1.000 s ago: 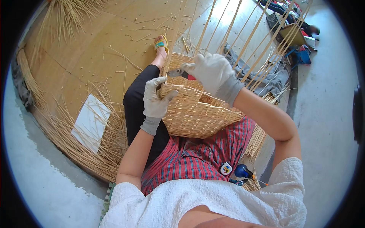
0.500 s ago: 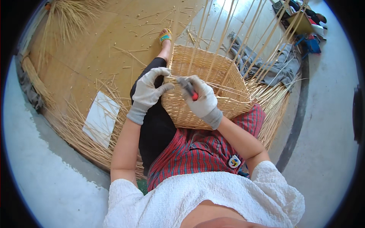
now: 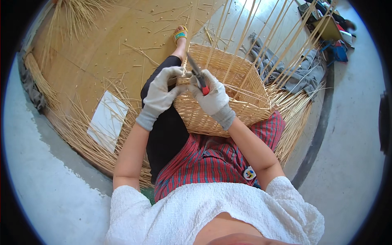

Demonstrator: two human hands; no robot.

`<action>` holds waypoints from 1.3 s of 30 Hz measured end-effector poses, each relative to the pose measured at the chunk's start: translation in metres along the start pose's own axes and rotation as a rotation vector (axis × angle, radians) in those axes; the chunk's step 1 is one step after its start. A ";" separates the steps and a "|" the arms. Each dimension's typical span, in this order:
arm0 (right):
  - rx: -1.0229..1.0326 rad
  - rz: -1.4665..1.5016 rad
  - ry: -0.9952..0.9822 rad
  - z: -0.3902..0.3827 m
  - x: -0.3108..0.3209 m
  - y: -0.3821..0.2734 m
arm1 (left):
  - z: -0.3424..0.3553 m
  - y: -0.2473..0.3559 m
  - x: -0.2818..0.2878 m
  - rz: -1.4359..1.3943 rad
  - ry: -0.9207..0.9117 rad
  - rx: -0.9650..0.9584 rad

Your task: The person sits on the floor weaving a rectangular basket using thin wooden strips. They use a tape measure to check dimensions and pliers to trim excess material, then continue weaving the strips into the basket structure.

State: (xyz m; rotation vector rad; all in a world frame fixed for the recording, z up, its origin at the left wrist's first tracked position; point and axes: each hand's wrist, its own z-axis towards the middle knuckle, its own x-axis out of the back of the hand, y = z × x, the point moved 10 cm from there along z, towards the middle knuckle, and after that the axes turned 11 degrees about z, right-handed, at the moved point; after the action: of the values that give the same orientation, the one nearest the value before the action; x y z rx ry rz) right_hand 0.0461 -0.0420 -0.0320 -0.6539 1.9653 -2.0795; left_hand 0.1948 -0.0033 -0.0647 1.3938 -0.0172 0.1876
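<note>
My left hand in a pale glove pinches the front-left corner of the rim of a woven cane basket, which rests on my lap over a red striped cloth. My right hand, also gloved, is closed on a red-handled cutting tool just beside my left hand, its dark metal end pointing up and slightly left over the basket. Long upright canes rise from the basket and spread toward the top right. Whether the tool touches the rim I cannot tell.
Loose cane and a white sheet lie on the tan floor to the left. Grey cloth sits on more cane at the right. Behind them at the upper right are a blue item, other clutter and a partly visible person.
My right hand has moved down and inward and the tool has turned to point upward. My left hand stays at the corner. The basket appears slightly higher and farther right in view.
</note>
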 end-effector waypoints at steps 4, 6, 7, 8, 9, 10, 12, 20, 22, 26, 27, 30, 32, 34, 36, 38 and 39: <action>0.061 -0.206 0.012 0.001 -0.004 -0.008 | -0.009 -0.012 0.002 -0.027 -0.005 0.110; 0.035 -0.211 0.011 0.001 -0.006 -0.008 | -0.008 0.001 0.008 0.139 0.054 -0.012; 0.032 -0.245 0.020 -0.001 -0.008 -0.011 | -0.008 0.007 0.011 0.243 0.052 -0.067; 0.021 -0.274 0.043 -0.003 -0.007 -0.011 | -0.008 0.012 0.010 0.345 0.031 -0.122; 0.047 -0.296 0.075 -0.004 -0.008 -0.009 | -0.007 0.010 0.012 0.362 0.050 -0.113; 0.072 -0.318 0.108 -0.003 -0.010 -0.005 | -0.007 0.009 0.014 0.379 0.066 -0.104; 0.084 -0.350 0.146 -0.004 -0.008 -0.007 | -0.004 0.011 0.011 0.427 0.063 -0.048; 0.277 -0.230 0.009 -0.073 0.013 -0.032 | -0.004 0.037 0.005 0.712 0.108 -0.321; -0.008 -0.355 -0.147 -0.114 0.040 -0.020 | -0.010 0.047 -0.003 0.793 0.150 -0.334; -0.035 -0.405 0.184 -0.186 0.169 -0.016 | -0.026 0.074 -0.024 0.925 0.297 -0.230; -0.047 -0.411 0.336 -0.207 0.209 -0.008 | -0.036 0.081 -0.031 0.945 0.349 -0.241; 0.026 -0.136 0.808 -0.272 0.316 0.048 | -0.050 0.085 -0.084 0.899 0.243 -0.265; -0.426 0.011 1.017 -0.329 0.371 0.150 | -0.054 0.091 -0.152 0.842 -0.050 -0.363; -0.703 -0.149 0.982 -0.359 0.396 0.224 | -0.058 0.099 -0.211 0.841 -0.240 -0.448; -0.901 -0.309 0.858 -0.372 0.408 0.268 | -0.054 0.108 -0.257 0.791 -0.360 -0.357; -0.999 -0.476 0.660 -0.371 0.409 0.295 | -0.047 0.112 -0.293 0.770 -0.353 -0.300; -1.090 -0.539 0.632 -0.369 0.414 0.300 | -0.040 0.112 -0.307 0.772 -0.291 -0.299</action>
State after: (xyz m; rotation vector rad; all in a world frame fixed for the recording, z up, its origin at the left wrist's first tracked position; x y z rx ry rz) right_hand -0.5294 0.0771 -0.2602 -0.7948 3.6630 -1.3026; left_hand -0.1275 0.0166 0.0004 1.0470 -0.8011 0.5945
